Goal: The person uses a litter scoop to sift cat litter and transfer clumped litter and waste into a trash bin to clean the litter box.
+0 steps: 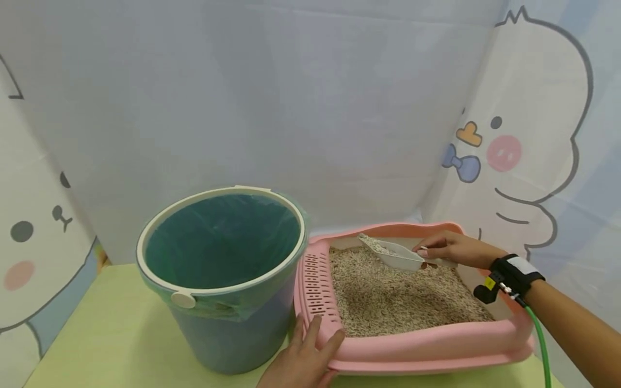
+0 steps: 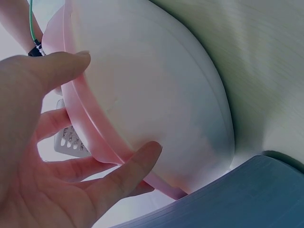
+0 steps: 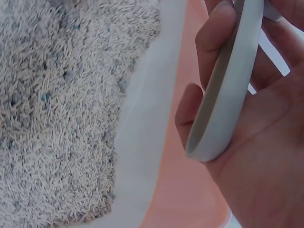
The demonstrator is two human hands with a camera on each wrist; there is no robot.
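Your right hand (image 1: 448,249) pinches the handle of the white scoop (image 1: 390,254), holding it level over the litter (image 1: 398,293) so its load stays in. Your left hand (image 1: 303,358), fingers spread, braces the pink litter tray (image 1: 436,345) beside the lined bin (image 1: 220,269) on the bench (image 1: 111,334). The scoop's handle is hidden under your fingers.

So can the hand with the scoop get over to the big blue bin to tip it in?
Probably yes: the right hand holds the scoop above the litter, and nothing blocks the bin beside it.
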